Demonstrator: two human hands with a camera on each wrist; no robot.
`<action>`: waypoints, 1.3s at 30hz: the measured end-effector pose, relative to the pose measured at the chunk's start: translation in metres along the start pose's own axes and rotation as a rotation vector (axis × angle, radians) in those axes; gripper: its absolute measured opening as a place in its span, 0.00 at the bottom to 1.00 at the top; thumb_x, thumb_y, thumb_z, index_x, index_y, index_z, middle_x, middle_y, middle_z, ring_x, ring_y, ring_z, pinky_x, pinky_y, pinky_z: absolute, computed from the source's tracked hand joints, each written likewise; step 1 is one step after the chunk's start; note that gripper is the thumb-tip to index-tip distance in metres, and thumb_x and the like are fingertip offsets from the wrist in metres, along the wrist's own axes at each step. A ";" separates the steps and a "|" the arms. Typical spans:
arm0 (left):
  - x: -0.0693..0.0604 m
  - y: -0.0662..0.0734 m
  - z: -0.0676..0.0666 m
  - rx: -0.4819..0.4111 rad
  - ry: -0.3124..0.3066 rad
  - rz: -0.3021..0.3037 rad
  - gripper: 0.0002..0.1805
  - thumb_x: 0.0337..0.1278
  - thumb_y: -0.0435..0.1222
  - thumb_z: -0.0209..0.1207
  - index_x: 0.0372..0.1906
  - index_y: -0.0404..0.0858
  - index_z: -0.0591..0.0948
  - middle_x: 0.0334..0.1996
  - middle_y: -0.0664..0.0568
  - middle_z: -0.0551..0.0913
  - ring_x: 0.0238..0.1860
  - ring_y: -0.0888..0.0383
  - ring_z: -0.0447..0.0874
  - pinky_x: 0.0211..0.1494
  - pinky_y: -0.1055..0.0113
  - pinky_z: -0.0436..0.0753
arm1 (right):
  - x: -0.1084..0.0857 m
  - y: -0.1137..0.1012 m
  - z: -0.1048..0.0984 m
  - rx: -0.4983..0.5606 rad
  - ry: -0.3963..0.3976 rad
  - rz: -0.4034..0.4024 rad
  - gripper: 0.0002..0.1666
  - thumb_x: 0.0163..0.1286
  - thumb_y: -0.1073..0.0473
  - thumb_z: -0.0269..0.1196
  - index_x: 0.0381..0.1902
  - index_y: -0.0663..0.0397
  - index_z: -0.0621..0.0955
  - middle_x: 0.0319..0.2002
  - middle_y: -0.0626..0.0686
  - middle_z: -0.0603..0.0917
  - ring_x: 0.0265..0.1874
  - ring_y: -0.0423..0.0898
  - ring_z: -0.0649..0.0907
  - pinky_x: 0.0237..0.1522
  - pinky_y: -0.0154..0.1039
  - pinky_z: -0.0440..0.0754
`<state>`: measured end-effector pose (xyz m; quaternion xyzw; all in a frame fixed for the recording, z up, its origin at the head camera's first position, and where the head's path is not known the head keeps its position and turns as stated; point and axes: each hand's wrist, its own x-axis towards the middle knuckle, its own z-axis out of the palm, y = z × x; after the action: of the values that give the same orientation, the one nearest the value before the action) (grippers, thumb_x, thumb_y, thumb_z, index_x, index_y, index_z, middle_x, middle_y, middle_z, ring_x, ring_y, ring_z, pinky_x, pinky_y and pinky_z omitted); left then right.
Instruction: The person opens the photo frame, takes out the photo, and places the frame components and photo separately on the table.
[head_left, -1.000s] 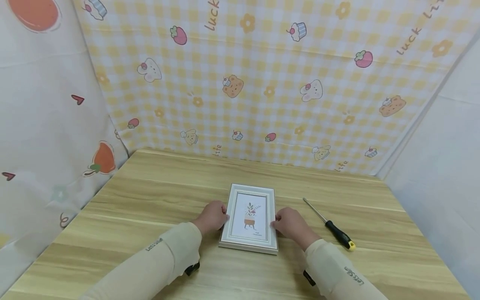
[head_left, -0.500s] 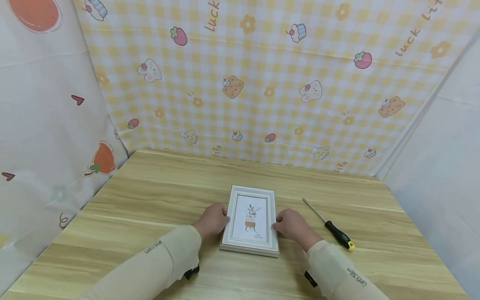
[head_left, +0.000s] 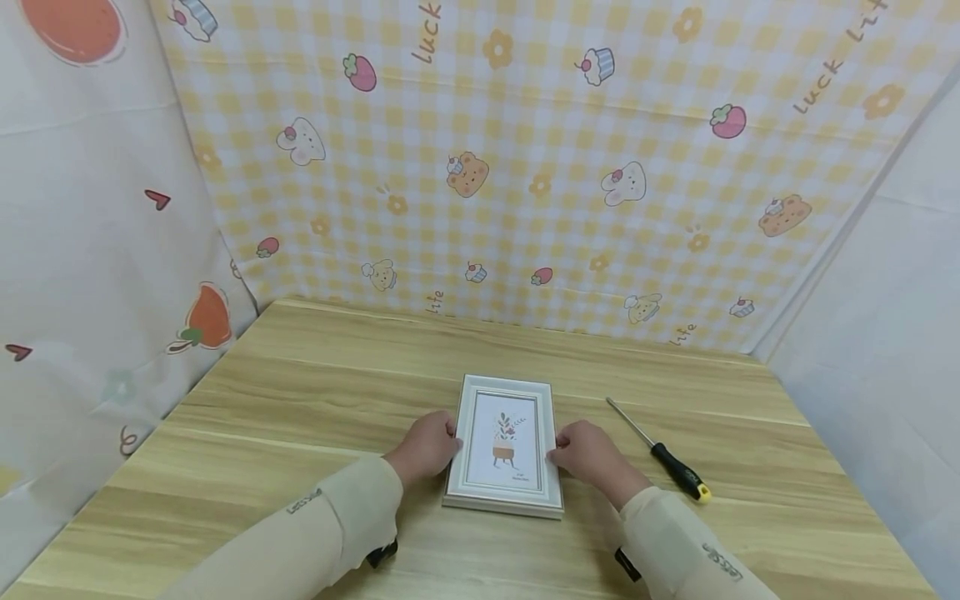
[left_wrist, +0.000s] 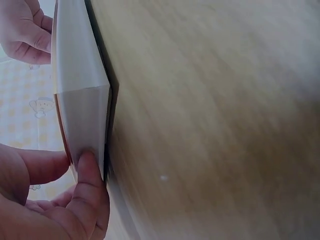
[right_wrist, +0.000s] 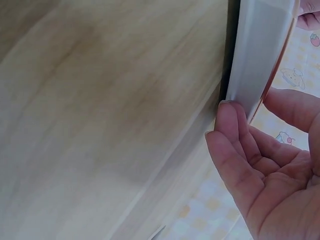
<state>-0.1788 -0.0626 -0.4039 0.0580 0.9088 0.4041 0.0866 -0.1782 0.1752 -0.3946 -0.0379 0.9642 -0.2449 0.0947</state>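
A white picture frame [head_left: 551,492] lies face up on the wooden table, showing a drawing of a potted plant. My left hand [head_left: 426,445] grips its left side, thumb on the front edge and fingers against the outer wall, as the left wrist view shows on the frame's side [left_wrist: 82,115]. On the opposite side my right hand [head_left: 592,457] pinches the edge the same way; in the right wrist view its thumb and fingers [right_wrist: 235,120] press the side wall. A dark gap or shadow runs under the frame in both wrist views. The frame's back is hidden.
To the right of the right hand lies a screwdriver [head_left: 678,471] with a black and yellow handle, its shaft pointing away to the back left. A checked cloth [head_left: 540,225] hangs behind the wooden table [head_left: 315,383], with pale cloths at both sides.
The picture frame has shifted slightly toward me and a little to the right, with both hands keeping their hold and moving along. The screwdriver stays where it was.
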 end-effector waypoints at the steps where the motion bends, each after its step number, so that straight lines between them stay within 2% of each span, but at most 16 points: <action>1: -0.001 0.000 0.000 -0.002 0.001 0.005 0.10 0.59 0.27 0.58 0.26 0.35 0.70 0.22 0.50 0.70 0.27 0.55 0.70 0.30 0.67 0.69 | -0.001 0.000 0.000 0.005 -0.003 0.007 0.12 0.60 0.62 0.66 0.19 0.57 0.78 0.16 0.46 0.71 0.20 0.42 0.70 0.23 0.34 0.66; 5: -0.006 -0.001 -0.002 0.014 -0.003 0.009 0.10 0.59 0.29 0.59 0.25 0.34 0.72 0.22 0.51 0.70 0.26 0.56 0.69 0.29 0.67 0.69 | -0.006 0.000 -0.001 0.030 -0.009 0.038 0.09 0.62 0.59 0.66 0.28 0.60 0.84 0.21 0.47 0.76 0.23 0.43 0.72 0.26 0.35 0.70; 9: -0.014 0.001 -0.003 0.037 -0.014 0.000 0.10 0.58 0.31 0.61 0.25 0.34 0.73 0.21 0.51 0.71 0.25 0.57 0.69 0.28 0.67 0.69 | -0.010 0.001 0.000 0.046 -0.009 0.044 0.10 0.62 0.57 0.67 0.26 0.59 0.84 0.20 0.46 0.75 0.22 0.42 0.71 0.25 0.35 0.69; 13: -0.017 0.002 -0.002 0.034 -0.012 0.024 0.07 0.55 0.29 0.62 0.27 0.33 0.75 0.22 0.51 0.73 0.26 0.56 0.70 0.30 0.66 0.71 | -0.011 0.001 0.003 0.032 0.000 0.019 0.09 0.61 0.59 0.67 0.24 0.58 0.84 0.19 0.46 0.74 0.21 0.42 0.70 0.25 0.35 0.68; 18: -0.015 0.001 0.002 0.028 0.004 0.033 0.07 0.51 0.27 0.64 0.28 0.32 0.75 0.23 0.50 0.74 0.27 0.56 0.71 0.31 0.65 0.73 | -0.010 0.001 0.006 0.009 0.014 0.018 0.10 0.61 0.60 0.67 0.22 0.58 0.82 0.18 0.47 0.72 0.20 0.42 0.70 0.24 0.35 0.67; 28: -0.014 0.001 0.003 0.035 0.012 0.030 0.09 0.50 0.27 0.64 0.26 0.34 0.73 0.22 0.50 0.72 0.26 0.56 0.70 0.29 0.65 0.71 | -0.012 -0.002 0.006 0.000 0.027 0.002 0.16 0.61 0.61 0.66 0.16 0.55 0.75 0.15 0.46 0.67 0.17 0.41 0.67 0.21 0.34 0.64; 39: -0.015 0.008 0.001 0.038 0.002 0.022 0.10 0.51 0.28 0.64 0.26 0.34 0.72 0.21 0.50 0.71 0.25 0.56 0.70 0.27 0.66 0.70 | -0.015 -0.004 -0.002 -0.025 0.028 0.012 0.14 0.62 0.60 0.66 0.18 0.56 0.77 0.15 0.47 0.70 0.18 0.42 0.69 0.21 0.34 0.65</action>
<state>-0.1635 -0.0594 -0.3965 0.0693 0.9156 0.3878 0.0799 -0.1635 0.1743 -0.3890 -0.0297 0.9686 -0.2326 0.0822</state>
